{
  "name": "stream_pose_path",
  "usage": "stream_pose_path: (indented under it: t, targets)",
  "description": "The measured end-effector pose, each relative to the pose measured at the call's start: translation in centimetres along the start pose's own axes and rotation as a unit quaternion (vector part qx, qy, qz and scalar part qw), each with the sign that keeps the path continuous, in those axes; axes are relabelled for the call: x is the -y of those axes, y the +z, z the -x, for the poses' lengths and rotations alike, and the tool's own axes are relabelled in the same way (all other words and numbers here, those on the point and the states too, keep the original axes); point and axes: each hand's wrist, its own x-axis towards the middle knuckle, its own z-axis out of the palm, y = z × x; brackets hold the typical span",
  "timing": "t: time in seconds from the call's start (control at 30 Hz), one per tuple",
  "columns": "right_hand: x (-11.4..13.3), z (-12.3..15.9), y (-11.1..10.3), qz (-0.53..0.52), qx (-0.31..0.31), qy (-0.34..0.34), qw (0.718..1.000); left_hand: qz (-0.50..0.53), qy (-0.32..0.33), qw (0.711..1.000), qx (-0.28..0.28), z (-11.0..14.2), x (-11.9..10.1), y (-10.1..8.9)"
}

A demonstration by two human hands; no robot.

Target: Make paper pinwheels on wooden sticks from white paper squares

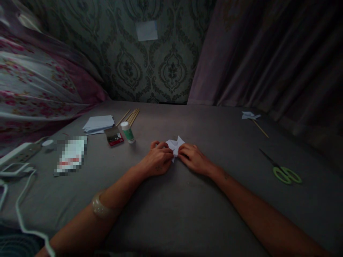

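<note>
A white paper pinwheel [174, 145] with pointed, folded corners lies between my hands at the middle of the table. My left hand [160, 159] is closed on its left side, fingers curled over the edge. From the right, my right hand [195, 159] pinches the paper near its centre, fingertips close to those of the left. The fingers hide much of the lower part, and whether a pin is in the paper I cannot tell.
At the back left are a paper stack [98, 123], wooden sticks [132, 117], a small red box [114, 137] and a glue stick [128, 132]. A finished pinwheel on a stick [250, 115] and green-handled scissors [284, 174] lie right. A power strip [18, 155] stands far left.
</note>
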Motion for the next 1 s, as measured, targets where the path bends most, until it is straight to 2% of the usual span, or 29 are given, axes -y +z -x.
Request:
stream_pose_path:
  t: [0.17, 0.4, 1.0]
  targets:
    - [0.7, 0.2, 0.8, -0.089, -0.023, 0.054, 0.994, 0.006, 0.01, 1.0, -0.003, 0.2, -0.5, -0.2]
    - [0.6, 0.0, 1.4, -0.085, -0.098, 0.137, 0.982, -0.008, 0.02, 1.0, -0.011, 0.2, -0.8, 0.1]
    - [0.8, -0.9, 1.6, -0.028, -0.113, 0.183, 0.976, -0.007, 0.006, 1.0, -0.022, 0.0, -1.2, 0.2]
